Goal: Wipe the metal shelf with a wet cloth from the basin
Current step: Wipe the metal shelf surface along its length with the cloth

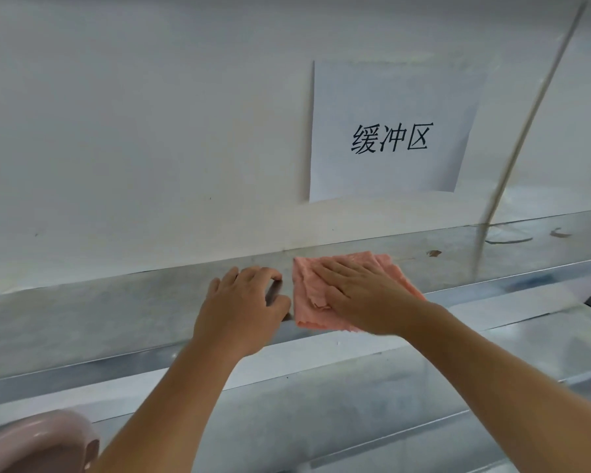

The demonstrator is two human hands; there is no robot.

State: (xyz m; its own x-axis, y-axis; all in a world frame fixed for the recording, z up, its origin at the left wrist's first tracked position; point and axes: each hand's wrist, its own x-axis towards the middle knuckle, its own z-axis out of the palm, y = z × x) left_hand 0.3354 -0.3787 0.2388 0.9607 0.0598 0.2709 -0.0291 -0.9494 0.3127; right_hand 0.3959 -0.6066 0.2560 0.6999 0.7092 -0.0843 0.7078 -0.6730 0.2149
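A folded pink cloth [307,302] lies flat on the top metal shelf [99,312], against the white wall. My right hand [359,295] presses down on the cloth with flat, spread fingers. My left hand [243,305] rests just left of the cloth on the shelf's front part, fingers curled, thumb near the cloth's edge, holding nothing I can see. The rim of a pale pink basin [45,438] shows at the bottom left corner; its inside is out of view.
A paper sign [389,131] with black characters hangs on the wall above the cloth. A thin white pole [526,124] slants down to the shelf at the right. Small dark scraps [434,253] lie on the shelf's right end. A lower metal shelf [355,387] runs below.
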